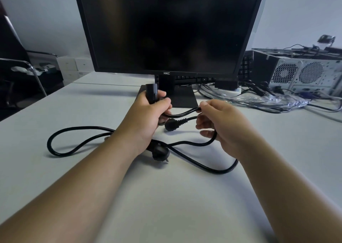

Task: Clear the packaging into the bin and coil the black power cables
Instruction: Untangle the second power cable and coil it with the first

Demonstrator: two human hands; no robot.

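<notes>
Hands meet over a tangle of black power cables (pixel 77 130) on a pale worktop (pixel 166 196), in front of a dark HKC monitor (pixel 166 26). The left hand (pixel 148 117) is curled tight round a blocky black connector (pixel 152 93), held upright just before the monitor's stand. From it a short run of cable crosses to the right hand (pixel 222 124), which pinches it between thumb and forefinger, its other fingers loosely curled around a lower strand. A moulded plug (pixel 171 125) hangs between the two hands; a second plug (pixel 160 155) lies on the worktop under the left wrist. Loose loops spread across the worktop to the left and below the right wrist. Clear plastic packaging (pixel 277 100) lies crumpled to the right, beside more leads and an open computer case (pixel 305 74).
</notes>
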